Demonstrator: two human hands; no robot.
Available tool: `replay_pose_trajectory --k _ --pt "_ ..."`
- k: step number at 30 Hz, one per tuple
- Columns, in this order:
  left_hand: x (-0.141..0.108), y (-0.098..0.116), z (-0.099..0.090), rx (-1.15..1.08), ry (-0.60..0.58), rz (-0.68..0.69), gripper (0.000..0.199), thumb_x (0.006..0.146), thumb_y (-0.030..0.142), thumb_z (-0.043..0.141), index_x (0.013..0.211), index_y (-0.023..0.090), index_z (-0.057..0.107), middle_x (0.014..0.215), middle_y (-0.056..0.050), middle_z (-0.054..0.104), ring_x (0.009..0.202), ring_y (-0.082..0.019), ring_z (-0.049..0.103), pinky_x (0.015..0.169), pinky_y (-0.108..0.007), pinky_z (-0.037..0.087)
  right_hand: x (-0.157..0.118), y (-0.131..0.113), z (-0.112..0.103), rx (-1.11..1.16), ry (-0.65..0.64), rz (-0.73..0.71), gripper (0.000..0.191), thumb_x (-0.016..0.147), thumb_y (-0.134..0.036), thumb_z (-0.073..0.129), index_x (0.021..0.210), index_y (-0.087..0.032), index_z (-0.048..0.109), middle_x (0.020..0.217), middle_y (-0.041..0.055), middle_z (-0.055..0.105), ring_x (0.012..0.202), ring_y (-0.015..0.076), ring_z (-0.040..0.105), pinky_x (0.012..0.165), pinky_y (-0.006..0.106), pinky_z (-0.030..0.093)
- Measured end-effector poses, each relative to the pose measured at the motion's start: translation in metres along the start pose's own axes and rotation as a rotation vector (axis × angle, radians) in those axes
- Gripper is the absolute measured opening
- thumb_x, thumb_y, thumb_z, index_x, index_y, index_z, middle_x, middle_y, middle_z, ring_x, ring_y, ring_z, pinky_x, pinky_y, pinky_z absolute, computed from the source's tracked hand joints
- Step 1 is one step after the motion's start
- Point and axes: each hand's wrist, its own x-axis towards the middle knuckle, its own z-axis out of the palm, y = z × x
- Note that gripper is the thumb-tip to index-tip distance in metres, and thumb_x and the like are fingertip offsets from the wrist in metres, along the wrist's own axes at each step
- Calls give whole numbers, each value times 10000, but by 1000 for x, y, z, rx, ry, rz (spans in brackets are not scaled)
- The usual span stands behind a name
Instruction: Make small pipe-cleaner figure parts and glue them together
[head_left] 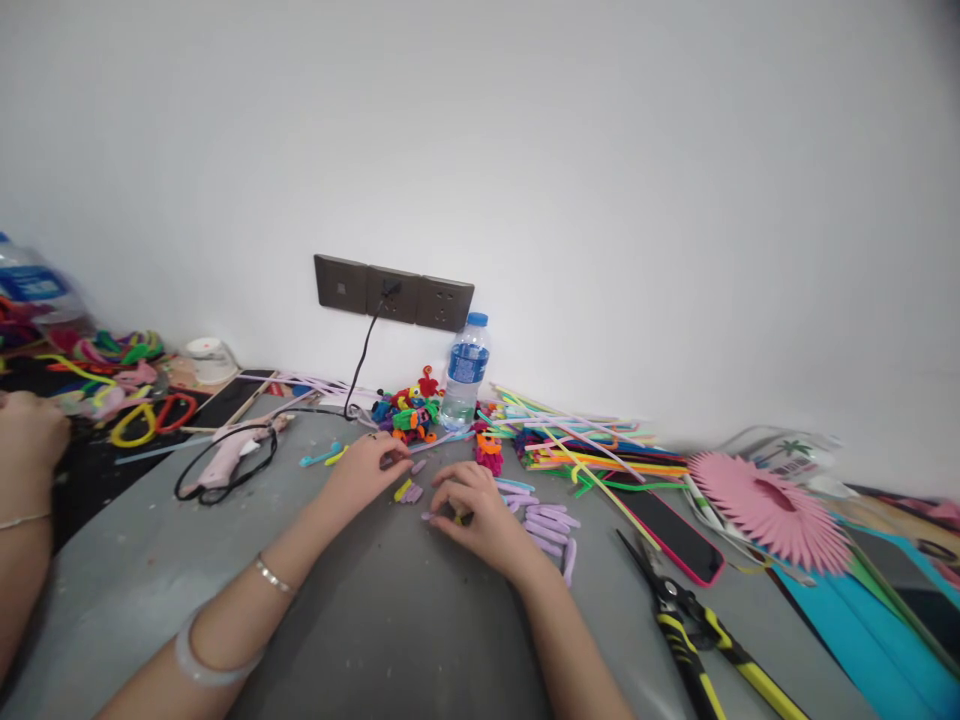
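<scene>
While the left hand (pixel 373 468) gapes slightly beside a lilac piece (pixel 418 467), the right hand (pixel 448 508) curls, its grip unclear.

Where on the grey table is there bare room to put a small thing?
A broad bare patch of the grey table lies between the left forearm and the right forearm. Others: between the left forearm and the pink corded tool, and between the right forearm and shears. Crowded: around the lavender pieces, and along the wall with its pipe cleaners.
</scene>
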Motion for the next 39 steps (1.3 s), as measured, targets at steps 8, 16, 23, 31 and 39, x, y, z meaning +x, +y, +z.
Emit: replay_pose_trajectory --k 8,16,23,31,39 --pt "7 8 15 195 -17 -33 114 794 322 696 784 214 730 816 -53 726 905 -269 597 822 -376 366 -1 -4 -1 -91 -24 61 319 764 -155 734 1038 -247 598 1040 48 652 1049 246 575 958 427 350" --pt "4 10 8 98 2 -9 93 835 222 612 817 187 696 842 -47 715 829 -216 616 775 -332 377 -1 -2 8 -33 -52 93 342 818 -93 645 1100 -270 563 992 16 641 802 167 638 1091 570 238" --pt "-8 24 -13 -129 -137 47 210 844 363 570 793 187 672 610 23 580 570 -138 496 546 -238 327 -1 -2 0 1 -43 48 377 803 -93 640 1127 -275 577 1052 36 646 1011 210 620 1130 596 175" --pt "-23 39 -7 106 -331 56 90 775 279 608 731 236 674 523 48 545 504 -139 476 524 -251 247 -3 3 1 -103 -65 89 298 764 -26 567 967 -244 575 910 13 650 938 214 624 1100 613 199" --pt "-15 37 -26 45 -295 -21 273 839 431 569 723 220 696 574 14 634 537 -156 543 515 -245 284 -2 3 4 9 -24 56 323 805 -25 484 1014 -261 552 839 -30 635 797 163 637 1138 630 132"
